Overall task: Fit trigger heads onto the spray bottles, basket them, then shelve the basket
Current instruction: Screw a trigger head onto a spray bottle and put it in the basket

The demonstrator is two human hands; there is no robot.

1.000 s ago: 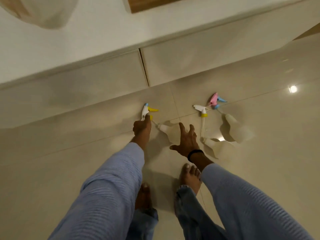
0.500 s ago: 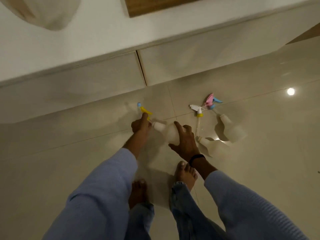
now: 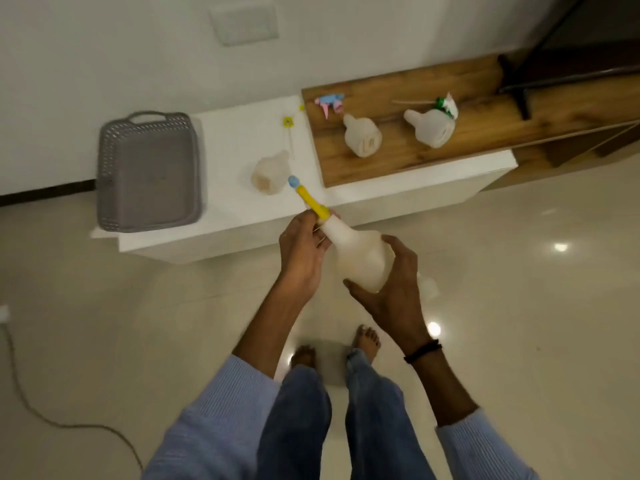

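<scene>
I hold a translucent white spray bottle (image 3: pixel 360 254) tilted in front of me. My right hand (image 3: pixel 391 289) grips its body from below. My left hand (image 3: pixel 303 251) is closed at the neck, on a yellow trigger head (image 3: pixel 311 199) with a blue nozzle that sits in the bottle's mouth. A grey perforated basket (image 3: pixel 149 171) stands on the white low cabinet (image 3: pixel 235 230). A headless bottle (image 3: pixel 268 173) lies on the cabinet near a yellow trigger head with tube (image 3: pixel 288 122). On the wooden shelf (image 3: pixel 485 109) lie two bottles (image 3: pixel 362 135) (image 3: pixel 431 126), a pink-blue head (image 3: pixel 329 102) and a green-white head (image 3: pixel 446 105).
A grey cable (image 3: pixel 20 393) trails across the glossy tiled floor at the left. My bare feet (image 3: pixel 367 341) stand close to the cabinet front. A white wall rises behind the cabinet, and dark furniture stands at the upper right.
Earlier both hands reached down to a trigger head and a bottle lying on the floor. Now both are lifted and held together, and the view has risen to the cabinet top.
</scene>
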